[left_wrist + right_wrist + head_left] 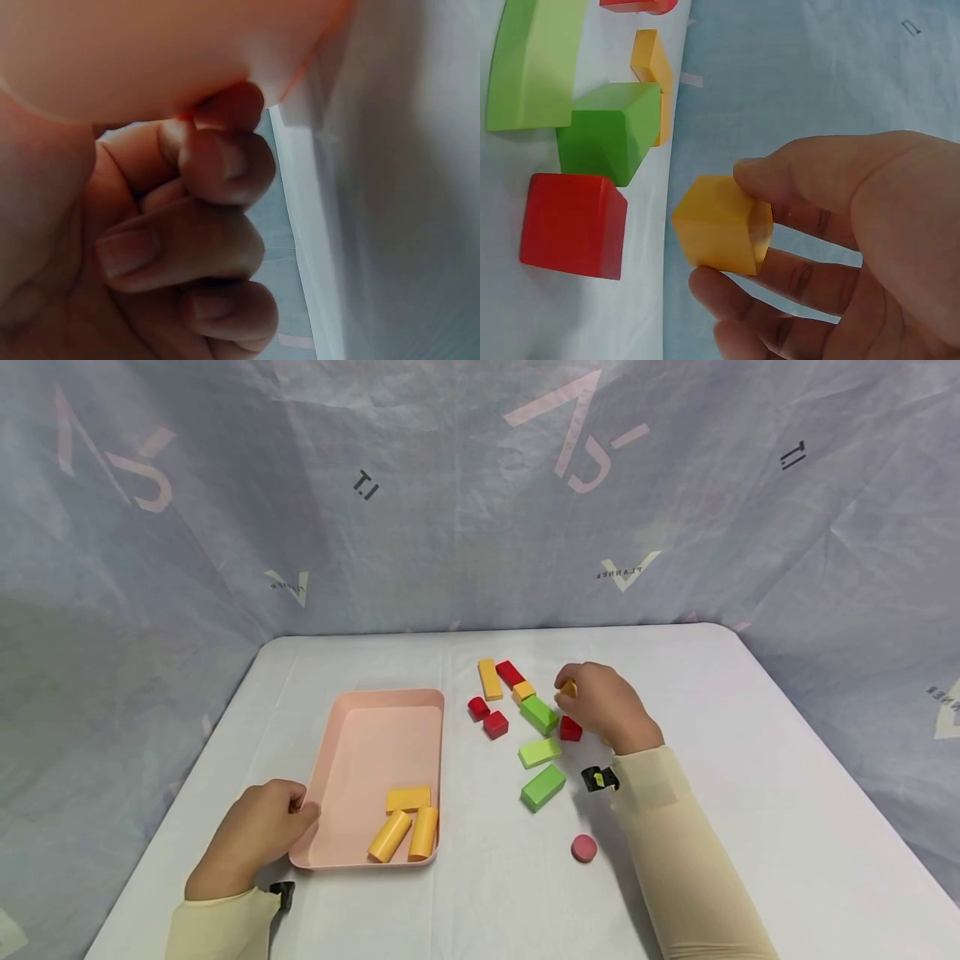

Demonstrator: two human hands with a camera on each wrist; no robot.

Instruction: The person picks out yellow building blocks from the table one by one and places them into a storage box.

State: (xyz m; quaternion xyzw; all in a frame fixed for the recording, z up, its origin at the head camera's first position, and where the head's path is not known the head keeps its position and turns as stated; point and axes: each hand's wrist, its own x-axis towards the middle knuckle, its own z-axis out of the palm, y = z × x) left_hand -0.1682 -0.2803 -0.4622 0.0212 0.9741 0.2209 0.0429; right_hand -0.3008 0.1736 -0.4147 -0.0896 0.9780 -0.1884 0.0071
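My right hand [603,706] pinches a yellow block [721,225] between thumb and fingertips, held above the table on the right side of the scattered blocks. A red block [571,225] and a green block [604,133] stand on the table nearby. At the left, my left hand [258,827] grips the near left rim of a pink tray [321,768]; in the left wrist view its curled fingers [225,169] press against the tray's outer side. Inside the tray, toward its near right corner, lie a yellow rectangular block [408,798] and two yellow cylinders [389,836].
Between tray and right arm lie several blocks: a long yellow one [490,680], a red bar [510,673], a red cylinder [478,708], a red cube [495,724] and a green block [543,788]. A red disc [583,848] lies nearer. Grey fabric [450,527] rises behind the table.
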